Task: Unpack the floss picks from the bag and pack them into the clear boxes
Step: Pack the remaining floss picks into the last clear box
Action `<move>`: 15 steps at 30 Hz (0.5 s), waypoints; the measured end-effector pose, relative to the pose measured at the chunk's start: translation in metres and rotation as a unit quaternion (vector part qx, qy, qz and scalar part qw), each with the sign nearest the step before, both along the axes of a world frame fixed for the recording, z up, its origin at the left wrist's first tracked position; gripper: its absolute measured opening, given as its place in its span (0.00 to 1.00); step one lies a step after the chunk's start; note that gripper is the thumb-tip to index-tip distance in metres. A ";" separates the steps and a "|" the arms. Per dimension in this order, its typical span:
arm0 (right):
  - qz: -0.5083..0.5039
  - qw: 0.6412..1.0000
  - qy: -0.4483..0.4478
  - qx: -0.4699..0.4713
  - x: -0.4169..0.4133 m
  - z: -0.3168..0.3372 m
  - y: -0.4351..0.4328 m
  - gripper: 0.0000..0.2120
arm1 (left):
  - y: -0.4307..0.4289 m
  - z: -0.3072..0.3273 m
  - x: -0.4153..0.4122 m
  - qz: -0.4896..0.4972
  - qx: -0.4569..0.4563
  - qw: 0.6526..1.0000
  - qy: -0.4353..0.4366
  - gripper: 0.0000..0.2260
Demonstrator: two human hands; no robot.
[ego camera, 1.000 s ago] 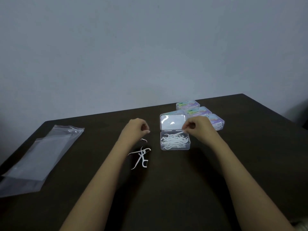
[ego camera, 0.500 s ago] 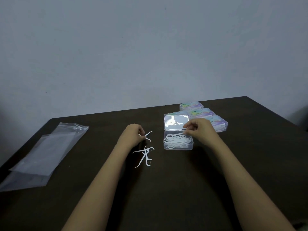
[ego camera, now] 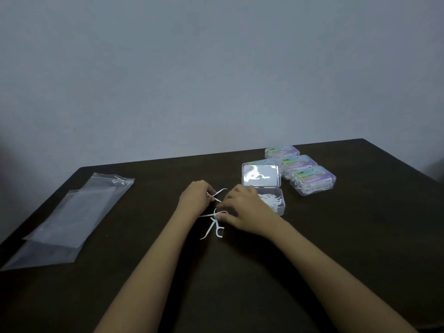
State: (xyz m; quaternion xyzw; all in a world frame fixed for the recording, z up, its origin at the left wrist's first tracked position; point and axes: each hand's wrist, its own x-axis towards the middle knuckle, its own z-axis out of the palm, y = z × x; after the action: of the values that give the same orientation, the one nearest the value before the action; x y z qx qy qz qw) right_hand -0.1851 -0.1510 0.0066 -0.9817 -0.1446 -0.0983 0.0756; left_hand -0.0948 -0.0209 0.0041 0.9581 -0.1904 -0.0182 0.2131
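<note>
A dark brown table (ego camera: pixel 336 260) fills the lower half of the frame, its far edge rising from middle left toward the right. Behind it, a plain grey-blue wall (ego camera: pixel 216 68) covers the upper half, with one tiny dark speck at left.

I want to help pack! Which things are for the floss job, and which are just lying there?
For the job: loose picks; held pick in the left hand; right hand; open box.
Just lying there: flat bags, untouched; three shut boxes holding picks.
</note>
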 end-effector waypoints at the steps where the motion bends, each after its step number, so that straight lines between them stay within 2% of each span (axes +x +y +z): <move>1: 0.011 1.000 0.006 -0.015 0.000 -0.003 0.004 0.20 | 0.001 0.000 0.000 0.006 -0.002 1.000 0.002 0.08; 5: 0.040 0.996 0.041 -0.062 -0.001 -0.008 0.010 0.23 | 0.007 0.003 0.002 0.008 0.010 0.999 0.040 0.08; 10: 0.031 0.997 0.046 -0.052 -0.002 0.000 0.004 0.17 | 0.018 0.005 0.003 0.011 0.012 0.998 0.059 0.09; 15: 0.024 0.996 0.061 -0.061 -0.003 0.003 -0.001 0.17 | 0.028 0.009 0.001 0.003 0.025 0.997 0.068 0.13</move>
State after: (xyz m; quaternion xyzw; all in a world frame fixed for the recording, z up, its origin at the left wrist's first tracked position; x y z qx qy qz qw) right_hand -0.1881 -0.1520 0.0096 -0.9849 -0.1686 -0.0279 0.0269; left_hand -0.0941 0.0069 0.0128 0.9602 -0.1723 -0.0878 0.2016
